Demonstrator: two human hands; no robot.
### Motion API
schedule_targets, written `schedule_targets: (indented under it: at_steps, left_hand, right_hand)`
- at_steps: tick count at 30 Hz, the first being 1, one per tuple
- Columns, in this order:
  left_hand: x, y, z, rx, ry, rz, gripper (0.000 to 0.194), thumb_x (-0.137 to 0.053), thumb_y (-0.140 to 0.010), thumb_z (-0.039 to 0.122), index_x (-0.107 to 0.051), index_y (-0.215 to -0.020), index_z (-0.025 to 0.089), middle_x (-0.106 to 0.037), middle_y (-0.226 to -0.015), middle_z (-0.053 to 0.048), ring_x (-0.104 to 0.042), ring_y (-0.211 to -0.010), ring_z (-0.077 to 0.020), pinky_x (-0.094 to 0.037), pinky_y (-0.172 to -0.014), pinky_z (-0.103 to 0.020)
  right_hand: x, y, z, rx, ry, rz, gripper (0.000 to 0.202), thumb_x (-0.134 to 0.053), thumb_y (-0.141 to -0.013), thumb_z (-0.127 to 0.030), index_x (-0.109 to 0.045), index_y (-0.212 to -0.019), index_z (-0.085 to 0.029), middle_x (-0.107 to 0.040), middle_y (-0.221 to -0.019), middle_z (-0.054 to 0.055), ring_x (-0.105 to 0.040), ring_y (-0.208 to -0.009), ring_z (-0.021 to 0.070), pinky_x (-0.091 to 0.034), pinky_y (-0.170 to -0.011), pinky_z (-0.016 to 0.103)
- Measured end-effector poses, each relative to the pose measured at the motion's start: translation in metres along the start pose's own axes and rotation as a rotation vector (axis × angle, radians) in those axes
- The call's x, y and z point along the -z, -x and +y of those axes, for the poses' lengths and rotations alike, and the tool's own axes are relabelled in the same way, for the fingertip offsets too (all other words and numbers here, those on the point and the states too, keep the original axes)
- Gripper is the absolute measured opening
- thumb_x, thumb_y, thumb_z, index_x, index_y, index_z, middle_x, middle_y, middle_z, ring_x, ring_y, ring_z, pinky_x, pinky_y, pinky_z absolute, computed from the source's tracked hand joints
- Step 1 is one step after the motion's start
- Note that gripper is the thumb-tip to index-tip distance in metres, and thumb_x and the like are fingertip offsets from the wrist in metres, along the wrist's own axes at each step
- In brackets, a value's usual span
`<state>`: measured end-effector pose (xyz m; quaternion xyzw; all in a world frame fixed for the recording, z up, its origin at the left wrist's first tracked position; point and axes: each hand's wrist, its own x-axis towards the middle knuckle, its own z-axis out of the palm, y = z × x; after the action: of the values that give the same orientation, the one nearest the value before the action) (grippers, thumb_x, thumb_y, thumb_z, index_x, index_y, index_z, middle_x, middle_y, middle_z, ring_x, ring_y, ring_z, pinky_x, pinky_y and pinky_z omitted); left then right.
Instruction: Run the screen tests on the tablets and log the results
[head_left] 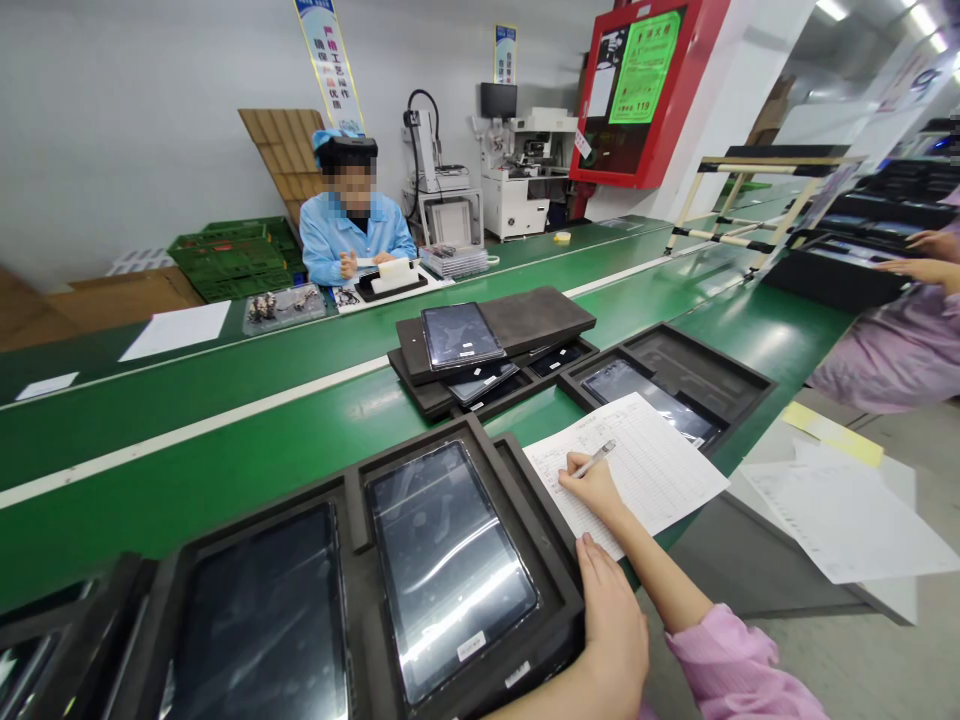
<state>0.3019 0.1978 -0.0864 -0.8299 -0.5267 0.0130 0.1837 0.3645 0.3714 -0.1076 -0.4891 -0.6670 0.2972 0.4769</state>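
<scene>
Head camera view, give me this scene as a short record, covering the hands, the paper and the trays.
Right hand: holds a pen to the sheet
Left hand: at the near tray's side
Sheet: printed grid, overlapping the far tray
Near tray: dark, two glossy panels inside
Far tray: one panel visible, partly covered
Surface: green bench
Across: person in blue, seated

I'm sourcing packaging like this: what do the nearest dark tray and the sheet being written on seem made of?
The tray looks like matte, dense foam: dull surface, thick walls, cut-out recesses; moulded plastic is possible. The sheet looks like plain white paper, thin and printed with a grid.
</scene>
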Motion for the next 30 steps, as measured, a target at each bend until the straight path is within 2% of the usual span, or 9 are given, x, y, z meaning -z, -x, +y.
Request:
schedule_targets:
  at_steps: [5, 8, 13, 17, 21, 30]
  left_hand:
    - [-0.006, 0.002, 0.004, 0.051, 0.032, 0.01, 0.075, -0.071, -0.078, 0.064, -0.069, -0.126, 0.005, -0.062, -0.134, -0.024, -0.053, -0.13, -0.0427, -0.032, -0.119, -0.057]
    - [-0.011, 0.003, 0.006, 0.057, 0.055, 0.021, 0.079, -0.071, -0.078, 0.064, -0.067, -0.127, 0.003, -0.061, -0.135, -0.026, -0.051, -0.132, -0.0429, -0.029, -0.12, -0.056]
    - [-0.017, 0.004, 0.007, 0.052, 0.083, 0.029, 0.077, -0.068, -0.081, 0.064, -0.068, -0.127, 0.003, -0.061, -0.134, -0.025, -0.051, -0.133, -0.0419, -0.029, -0.12, -0.055]
    - [-0.017, 0.004, 0.007, 0.055, 0.089, 0.014, 0.074, -0.067, -0.081, 0.065, -0.069, -0.127, 0.006, -0.062, -0.134, -0.022, -0.051, -0.133, -0.0411, -0.031, -0.12, -0.055]
    - [-0.016, 0.004, 0.006, 0.056, 0.08, 0.005, 0.073, -0.066, -0.082, 0.065, -0.069, -0.127, 0.008, -0.063, -0.135, -0.022, -0.051, -0.134, -0.0406, -0.031, -0.119, -0.055]
    - [-0.018, 0.005, 0.004, 0.059, 0.122, 0.04, 0.075, -0.069, -0.08, 0.062, -0.068, -0.126, 0.003, -0.062, -0.133, -0.025, -0.051, -0.133, -0.042, -0.032, -0.119, -0.055]
  right_hand:
    - [0.045, -0.013, 0.013, -0.047, 0.016, 0.147, 0.054, -0.063, -0.1, -0.053, -0.045, -0.063, -0.018, -0.042, -0.055, -0.008, -0.043, -0.048, 0.0096, -0.041, -0.051, 0.022]
    - [0.059, -0.016, 0.016, -0.054, 0.028, 0.114, 0.056, -0.068, -0.096, -0.055, -0.044, -0.06, -0.018, -0.041, -0.052, -0.009, -0.042, -0.046, 0.0094, -0.039, -0.049, 0.021]
    - [0.05, -0.011, 0.012, -0.022, 0.014, 0.027, 0.057, -0.068, -0.093, -0.059, -0.044, -0.06, -0.019, -0.042, -0.052, -0.008, -0.044, -0.048, 0.0105, -0.041, -0.053, 0.023]
    - [0.039, -0.01, 0.009, -0.001, 0.013, -0.022, 0.058, -0.07, -0.089, -0.06, -0.043, -0.059, -0.019, -0.042, -0.054, -0.007, -0.043, -0.049, 0.0105, -0.038, -0.052, 0.023]
    - [0.038, -0.012, 0.007, -0.002, 0.021, -0.027, 0.058, -0.069, -0.091, -0.058, -0.041, -0.059, -0.019, -0.039, -0.054, -0.008, -0.039, -0.049, 0.0101, -0.035, -0.051, 0.022]
    - [0.033, -0.009, 0.002, -0.032, 0.038, -0.006, 0.057, -0.069, -0.091, -0.056, -0.038, -0.06, -0.02, -0.036, -0.056, -0.008, -0.037, -0.05, 0.0101, -0.032, -0.052, 0.022]
